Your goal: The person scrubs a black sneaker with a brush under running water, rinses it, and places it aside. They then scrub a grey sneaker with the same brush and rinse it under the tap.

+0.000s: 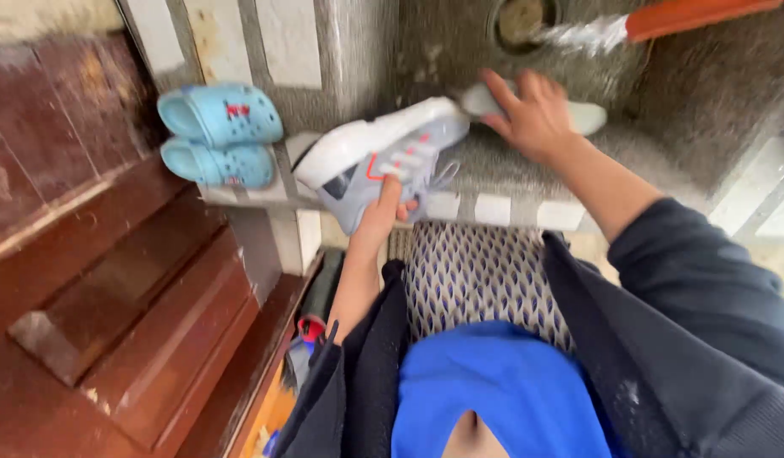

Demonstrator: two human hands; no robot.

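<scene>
My left hand grips a grey and white sneaker with red accents, holding it tilted on its side over the rim of a stone sink. Fingers spread, my right hand rests on a pale flat insole that lies in the sink basin. Water runs from an orange tap at the top, falling close to the drain hole.
Two light blue clogs lie on the tiled ledge left of the sneaker. A dark red wooden door fills the left side. Bottles and a small colourful object stand on the floor near my left elbow.
</scene>
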